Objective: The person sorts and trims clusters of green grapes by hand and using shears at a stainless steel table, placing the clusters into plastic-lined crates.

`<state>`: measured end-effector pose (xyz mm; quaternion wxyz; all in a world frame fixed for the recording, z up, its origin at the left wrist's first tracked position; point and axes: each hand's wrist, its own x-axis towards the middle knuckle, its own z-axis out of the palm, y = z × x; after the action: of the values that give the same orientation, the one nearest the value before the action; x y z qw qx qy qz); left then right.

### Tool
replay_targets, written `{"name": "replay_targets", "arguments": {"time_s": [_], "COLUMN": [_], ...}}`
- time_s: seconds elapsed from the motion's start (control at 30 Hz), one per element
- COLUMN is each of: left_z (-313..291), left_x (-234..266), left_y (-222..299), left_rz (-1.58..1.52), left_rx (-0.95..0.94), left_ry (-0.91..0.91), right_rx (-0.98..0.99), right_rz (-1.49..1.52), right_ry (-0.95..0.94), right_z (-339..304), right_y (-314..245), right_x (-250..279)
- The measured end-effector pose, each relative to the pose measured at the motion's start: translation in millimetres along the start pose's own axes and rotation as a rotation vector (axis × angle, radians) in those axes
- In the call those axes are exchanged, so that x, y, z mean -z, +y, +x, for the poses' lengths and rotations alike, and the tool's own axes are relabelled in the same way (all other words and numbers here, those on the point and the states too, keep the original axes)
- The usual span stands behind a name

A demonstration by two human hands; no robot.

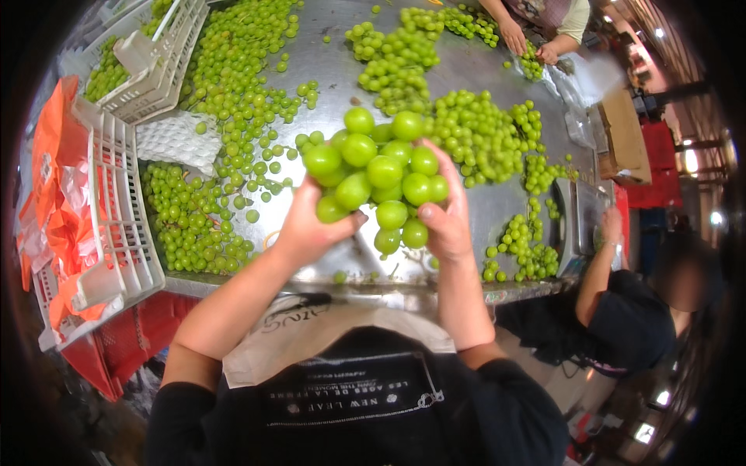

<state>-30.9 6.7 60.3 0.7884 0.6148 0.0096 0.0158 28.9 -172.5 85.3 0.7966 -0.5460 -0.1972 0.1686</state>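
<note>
A bunch of large green grapes (pixel 385 172) is held up above the metal table (pixel 311 128), close in front of me. My left hand (pixel 314 227) grips it from the left, with the thumb pressed against its lower side. From the right my right hand (pixel 451 213) closes around the same bunch, thumb toward the front and fingers partly hidden behind the grapes. Loose grapes and small clusters (pixel 198 213) spread over the table to my left. More whole bunches (pixel 478 136) lie behind and to the right of my hands.
White plastic crates (pixel 128 233) stand at the left, one with orange wrapping (pixel 58 186). White foam netting (pixel 179 141) lies beside them. Across the table, a person's hands (pixel 528 43) touch grapes near clear bags (pixel 575 109). Another person (pixel 633 311) reaches toward a scale (pixel 583 217) on the right.
</note>
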Motion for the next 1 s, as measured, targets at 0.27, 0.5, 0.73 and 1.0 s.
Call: {"name": "replay_targets", "arguments": {"time_s": [0.27,0.5,0.73,1.0], "left_z": [2,-7,-2,-8], "left_x": [-1,4,1,-10], "left_y": [31,57,41,26], "left_rz": [0.520,0.290,0.278,0.087], "left_rx": [-0.126,-0.136,0.011,0.030], "left_ry": [-0.090,-0.127,-0.060,-0.134], "right_rx": [-0.154,-0.159,-0.024,0.013], "right_rz": [0.590,0.862,1.063,1.118], "right_ry": [0.037,0.181,0.162,0.149], "right_z": [5,12,19,17], "right_y": [37,64,61,57], "right_x": [14,14,8,4]}}
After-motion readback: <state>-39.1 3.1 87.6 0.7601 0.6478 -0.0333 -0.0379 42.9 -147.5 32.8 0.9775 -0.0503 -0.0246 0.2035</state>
